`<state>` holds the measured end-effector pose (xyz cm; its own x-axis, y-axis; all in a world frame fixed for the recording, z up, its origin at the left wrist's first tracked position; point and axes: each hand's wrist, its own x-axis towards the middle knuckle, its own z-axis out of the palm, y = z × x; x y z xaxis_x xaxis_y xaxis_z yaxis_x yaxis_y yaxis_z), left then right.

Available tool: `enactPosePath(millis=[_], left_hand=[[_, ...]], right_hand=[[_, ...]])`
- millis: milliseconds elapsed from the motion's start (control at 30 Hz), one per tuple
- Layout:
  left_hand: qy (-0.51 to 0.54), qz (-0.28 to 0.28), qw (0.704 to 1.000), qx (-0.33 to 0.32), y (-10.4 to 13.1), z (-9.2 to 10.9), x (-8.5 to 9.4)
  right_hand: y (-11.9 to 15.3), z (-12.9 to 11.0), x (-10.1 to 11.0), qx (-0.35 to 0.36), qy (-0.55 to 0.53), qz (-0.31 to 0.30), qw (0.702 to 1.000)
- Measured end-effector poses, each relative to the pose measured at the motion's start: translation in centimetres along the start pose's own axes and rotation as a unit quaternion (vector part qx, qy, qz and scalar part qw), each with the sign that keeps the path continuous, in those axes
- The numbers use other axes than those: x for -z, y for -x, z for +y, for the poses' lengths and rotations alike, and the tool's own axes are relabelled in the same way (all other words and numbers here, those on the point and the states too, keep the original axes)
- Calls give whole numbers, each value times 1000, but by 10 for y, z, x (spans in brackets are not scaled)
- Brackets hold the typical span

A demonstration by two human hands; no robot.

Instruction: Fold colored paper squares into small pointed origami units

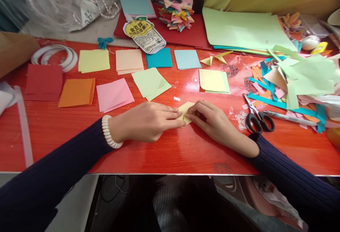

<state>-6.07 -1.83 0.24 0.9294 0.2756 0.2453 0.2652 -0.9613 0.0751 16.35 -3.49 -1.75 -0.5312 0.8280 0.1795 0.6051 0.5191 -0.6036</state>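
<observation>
A small folded piece of yellow paper [189, 105] lies on the red table between my hands. My left hand [145, 121], with a beaded bracelet at the wrist, reaches from the left and holds the paper's left side under its fingertips. From the right, the bent fingers and thumb of my right hand [209, 119] pinch the paper's near middle. My fingers hide part of its folds. Just beyond it is a tiny white scrap [176, 98]. Stacks of green paper squares [151, 82] and pale yellow paper squares [212, 80] lie farther back.
Black-handled scissors [257, 117] and a pen [289, 117] lie right of my right hand, beside a heap of paper offcuts [305, 80]. Pink paper squares [114, 94] sit behind my left forearm. Folded yellow pieces [216, 58] and a printed pouch [145, 34] are farther back.
</observation>
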Motion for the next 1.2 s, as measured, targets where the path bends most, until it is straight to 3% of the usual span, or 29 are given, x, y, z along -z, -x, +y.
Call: enactPosePath(millis=[300, 700, 1033, 1200], left_hand=[[-63, -13, 998, -23, 0, 6, -2], [-64, -12, 998, -24, 0, 7, 0], [-80, 28, 996, -3, -6, 14, -6], [-23, 19, 1000, -4, -1, 4, -3]], right_hand=[[-1, 1, -3, 6, 12, 4, 1000], [0, 4, -6, -9, 58, 40, 997], [0, 11, -2, -34, 148, 56, 987], [-5, 24, 13, 36, 169, 62, 983]])
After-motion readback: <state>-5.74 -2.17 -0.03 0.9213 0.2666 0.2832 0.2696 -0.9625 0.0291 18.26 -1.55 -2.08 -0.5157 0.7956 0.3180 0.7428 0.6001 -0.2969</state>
